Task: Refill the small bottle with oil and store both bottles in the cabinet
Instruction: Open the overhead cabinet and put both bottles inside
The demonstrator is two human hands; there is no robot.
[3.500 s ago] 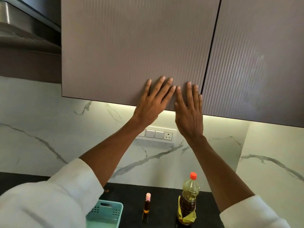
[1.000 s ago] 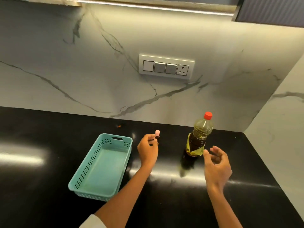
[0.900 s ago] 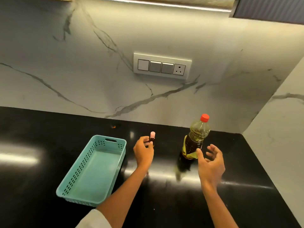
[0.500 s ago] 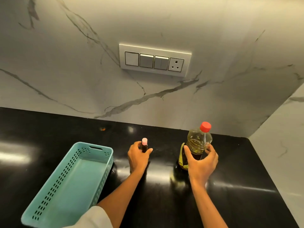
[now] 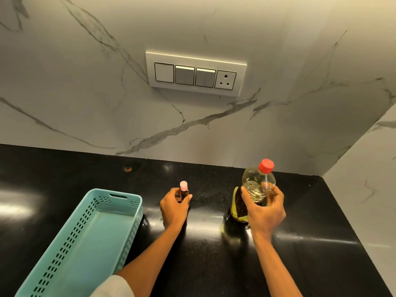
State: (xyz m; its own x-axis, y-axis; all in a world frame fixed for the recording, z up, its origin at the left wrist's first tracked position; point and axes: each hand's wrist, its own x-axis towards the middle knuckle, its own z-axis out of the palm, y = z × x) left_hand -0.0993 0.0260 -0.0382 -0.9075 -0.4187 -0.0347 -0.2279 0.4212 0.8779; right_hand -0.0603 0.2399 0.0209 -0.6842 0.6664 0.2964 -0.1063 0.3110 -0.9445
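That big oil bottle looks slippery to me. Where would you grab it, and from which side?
Around the clear upper body, below the red cap, coming from the near side, as the right hand does. The big bottle stands about upright and round, so thumb and fingers wrap it; nothing on the counter blocks that side.

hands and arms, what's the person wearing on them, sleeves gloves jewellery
Both hands are bare: left hand and right hand show no gloves, rings or watch. A white sleeve covers the left arm near the elbow; the right forearm is uncovered to the frame's edge.
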